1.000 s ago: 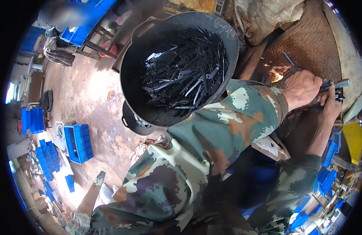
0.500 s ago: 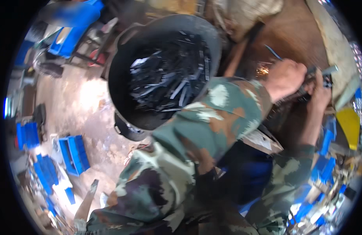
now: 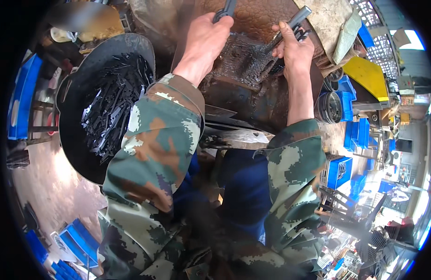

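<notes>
My left hand (image 3: 206, 44) is closed at the far middle around a dark, flat metal piece (image 3: 228, 8), whose end sticks up past the fingers. To its right, my right hand (image 3: 295, 53) is curled with the thumb raised, closed on several thin dark metal strips (image 3: 301, 34). A grey round bar (image 3: 299, 17) slants alongside its thumb; whether the fingers touch it I cannot tell. Between and below the hands lies a dark, greasy, rough metal block (image 3: 239, 60) on a brown worktop (image 3: 253, 18). Both forearms are in camouflage sleeves.
A large black tub (image 3: 70, 135) full of dark metal strips (image 3: 115, 107) stands left of my left forearm. Blue bins (image 3: 339, 172) and a yellow panel (image 3: 365, 77) are on the right. A round container (image 3: 330, 107) sits near my right wrist. More blue bins (image 3: 77, 242) stand lower left.
The view has swung to the right, so the tub now sits farther left. My left hand has moved away from my right hand, and the dark metal piece now shows in it.
</notes>
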Motion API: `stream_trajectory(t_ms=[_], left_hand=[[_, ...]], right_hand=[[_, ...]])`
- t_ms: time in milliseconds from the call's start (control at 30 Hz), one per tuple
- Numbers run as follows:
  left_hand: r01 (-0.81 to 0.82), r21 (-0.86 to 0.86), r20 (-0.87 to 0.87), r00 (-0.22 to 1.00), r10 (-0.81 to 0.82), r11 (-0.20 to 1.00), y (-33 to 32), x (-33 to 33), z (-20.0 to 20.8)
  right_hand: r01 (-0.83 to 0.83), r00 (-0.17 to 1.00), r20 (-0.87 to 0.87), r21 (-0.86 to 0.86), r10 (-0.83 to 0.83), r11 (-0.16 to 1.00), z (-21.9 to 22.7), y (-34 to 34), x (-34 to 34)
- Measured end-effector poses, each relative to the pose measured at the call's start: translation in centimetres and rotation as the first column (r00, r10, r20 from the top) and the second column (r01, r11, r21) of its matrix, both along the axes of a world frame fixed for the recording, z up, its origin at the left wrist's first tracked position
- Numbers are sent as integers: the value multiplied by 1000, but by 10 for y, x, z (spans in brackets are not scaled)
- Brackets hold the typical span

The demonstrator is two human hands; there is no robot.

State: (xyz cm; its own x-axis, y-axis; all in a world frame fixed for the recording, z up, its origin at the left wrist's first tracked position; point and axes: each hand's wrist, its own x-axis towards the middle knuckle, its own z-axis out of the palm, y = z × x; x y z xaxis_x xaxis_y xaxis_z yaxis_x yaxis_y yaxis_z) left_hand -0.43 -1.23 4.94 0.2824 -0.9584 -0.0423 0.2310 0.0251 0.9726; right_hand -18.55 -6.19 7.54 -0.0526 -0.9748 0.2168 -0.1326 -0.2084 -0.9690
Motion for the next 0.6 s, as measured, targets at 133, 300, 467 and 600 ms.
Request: stream_trajectory(t_ms=[133, 300, 467, 600], left_hand=[[-41, -9, -45, 998, 41, 999, 0, 5, 1], [-4, -10, -39, 999, 3, 1000, 6, 5, 8], [45, -97, 49, 998, -41, 994, 17, 3, 20], [62, -75, 173, 984, -48, 995, 24, 9, 30]], right_hand=[[6, 1000, 7, -1, -6, 1000, 0, 0, 0], [23, 1000, 7, 10, -23, 1000, 1, -1, 0], [45, 999, -16, 23, -44, 999, 3, 6, 4], [45, 999, -24, 58, -44, 997, 11, 23, 1]])
